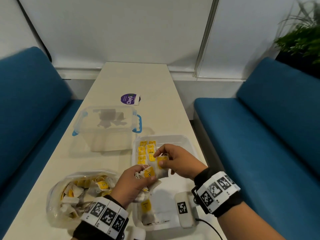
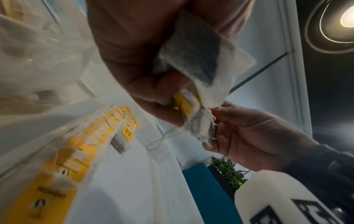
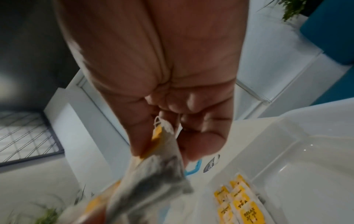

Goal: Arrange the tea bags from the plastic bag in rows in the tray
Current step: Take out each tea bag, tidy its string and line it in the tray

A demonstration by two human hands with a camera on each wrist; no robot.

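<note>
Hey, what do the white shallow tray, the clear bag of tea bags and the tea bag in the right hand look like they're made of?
White shallow tray: apparently glossy translucent plastic; light glints on its floor.
Clear crinkled bag: thin plastic film, wrinkled and see-through.
Tea bag pinched by the right hand: likely matte filter paper, dark tea showing through, with a yellow paper tag.

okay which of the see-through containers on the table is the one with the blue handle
The lidded box at the far left; its blue handle sets it apart from the open tray and the plastic bag.

Bright, even indoor light; a ceiling lamp (image 2: 347, 15) glares in the left wrist view; both wrist views blur.
</note>
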